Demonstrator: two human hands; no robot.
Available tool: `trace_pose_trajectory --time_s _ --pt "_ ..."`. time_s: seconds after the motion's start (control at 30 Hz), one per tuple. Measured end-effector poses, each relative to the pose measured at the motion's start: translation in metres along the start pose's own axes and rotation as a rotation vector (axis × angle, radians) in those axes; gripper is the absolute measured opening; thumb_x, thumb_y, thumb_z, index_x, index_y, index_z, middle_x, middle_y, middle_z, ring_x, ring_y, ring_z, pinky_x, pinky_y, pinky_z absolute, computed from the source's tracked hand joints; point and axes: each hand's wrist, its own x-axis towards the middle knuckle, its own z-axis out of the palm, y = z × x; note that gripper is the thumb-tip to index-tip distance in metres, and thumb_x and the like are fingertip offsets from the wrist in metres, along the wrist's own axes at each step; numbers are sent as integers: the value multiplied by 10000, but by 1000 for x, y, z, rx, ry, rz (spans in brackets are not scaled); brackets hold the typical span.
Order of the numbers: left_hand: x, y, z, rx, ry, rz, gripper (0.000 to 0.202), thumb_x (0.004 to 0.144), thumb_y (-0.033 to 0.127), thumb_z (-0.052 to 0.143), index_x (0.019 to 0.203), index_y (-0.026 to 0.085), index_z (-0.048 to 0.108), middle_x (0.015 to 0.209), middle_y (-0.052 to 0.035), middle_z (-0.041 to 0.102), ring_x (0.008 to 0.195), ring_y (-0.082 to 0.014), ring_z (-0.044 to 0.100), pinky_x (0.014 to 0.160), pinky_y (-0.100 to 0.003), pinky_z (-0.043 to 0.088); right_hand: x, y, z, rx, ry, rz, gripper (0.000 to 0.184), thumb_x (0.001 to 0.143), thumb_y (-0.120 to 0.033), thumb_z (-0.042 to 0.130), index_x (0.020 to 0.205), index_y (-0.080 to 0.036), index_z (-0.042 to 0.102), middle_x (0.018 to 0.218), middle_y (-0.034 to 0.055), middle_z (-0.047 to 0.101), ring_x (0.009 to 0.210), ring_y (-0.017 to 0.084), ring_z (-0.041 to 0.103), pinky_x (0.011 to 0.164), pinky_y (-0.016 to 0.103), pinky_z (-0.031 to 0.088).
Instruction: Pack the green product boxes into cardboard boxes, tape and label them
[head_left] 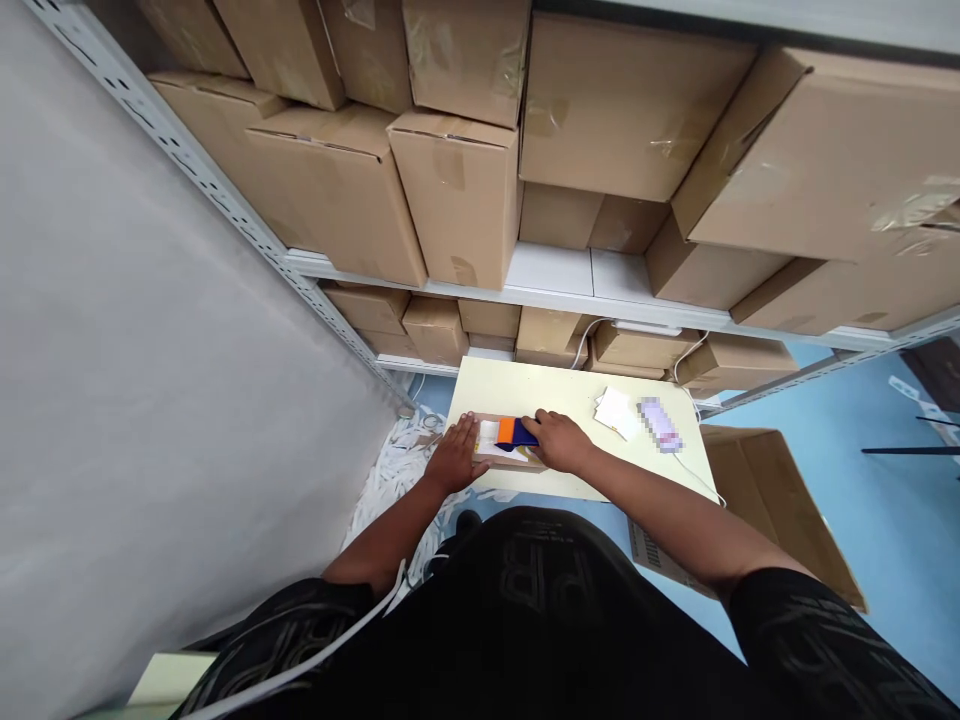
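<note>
On the pale table lies a small flat cardboard box with white and yellow labelling on its top. My left hand rests on the box's left end, fingers stretched flat and thumb apart. My right hand is closed around the dark blue handle of a scraper, whose wide orange head points left. The scraper's head sits over the white label area, and its front edge is too small to make out clearly. The right palm covers the box's right end.
White cards and a blurred-out phone-like object with a cable lie to the right on the table. Shelves of cardboard boxes stand ahead. White paper strips litter the floor at left. An open carton stands at right.
</note>
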Motion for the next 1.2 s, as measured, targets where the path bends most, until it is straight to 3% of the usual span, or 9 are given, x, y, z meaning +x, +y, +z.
trace_pose_trajectory --time_s 0.27,0.37,0.43,0.57,0.77,0.87,1.0,1.1,1.2 --pt "3 0 -1 57 -33 -8 941 906 598 594 1622 71 283 1700 -230 220 1592 -362 177 1292 -512 161 -98 119 1 41 -39 103 483 954 -342 580 1412 -193 539 1198 154 596 1049 303 566 948 393 403" --pt "4 1 0 41 -29 -13 954 898 601 598 1623 68 280 1703 -228 215 1592 -365 172 1293 -506 168 -121 138 15 37 -99 148 492 938 -311 592 1417 -209 540 1229 159 589 1096 319 544 989 414 383" --pt "5 1 0 37 -34 -23 961 891 594 609 1625 72 274 1707 -221 209 1594 -366 165 1293 -508 171 -119 135 29 10 -137 163 469 935 -261 581 1402 -219 551 1227 162 594 1095 322 548 978 424 385" --pt "4 2 2 18 -20 -13 956 896 571 613 1626 62 264 1707 -226 205 1592 -377 164 1292 -514 185 -84 107 63 -51 -192 157 456 925 -166 552 1377 -225 552 1212 163 602 1047 309 580 911 415 412" --pt "1 -3 9 80 3 32 990 934 632 540 1639 34 186 1708 -251 169 1593 -383 152 1279 -539 225 -55 79 96 -115 -251 159 432 978 -211 513 1409 -223 497 1215 169 590 996 293 615 841 385 456" --pt "1 -5 10 94 8 44 997 943 645 519 1642 28 166 1707 -254 164 1593 -384 152 1277 -541 237 -54 82 96 -169 -264 126 474 985 -182 481 1458 -210 461 1232 187 591 999 300 625 830 387 468" --pt "2 -4 10 73 8 59 992 938 606 555 1644 30 162 1712 -248 149 1596 -382 134 1285 -534 226 -38 97 82 -151 -287 41 481 970 -163 508 1446 -236 512 1245 188 611 1022 316 634 846 407 477" --pt "1 -4 11 56 17 83 986 941 578 565 1645 29 148 1714 -249 137 1601 -380 106 1288 -542 215 -18 104 75 -43 -357 34 447 910 -191 632 1350 -270 615 1214 154 648 1022 296 649 858 376 483" --pt "0 -5 11 47 35 77 994 942 575 568 1651 36 126 1713 -249 142 1597 -389 123 1282 -550 229 -7 98 85 105 -386 147 349 787 -227 762 1134 -245 731 1091 102 702 979 275 673 827 331 489"
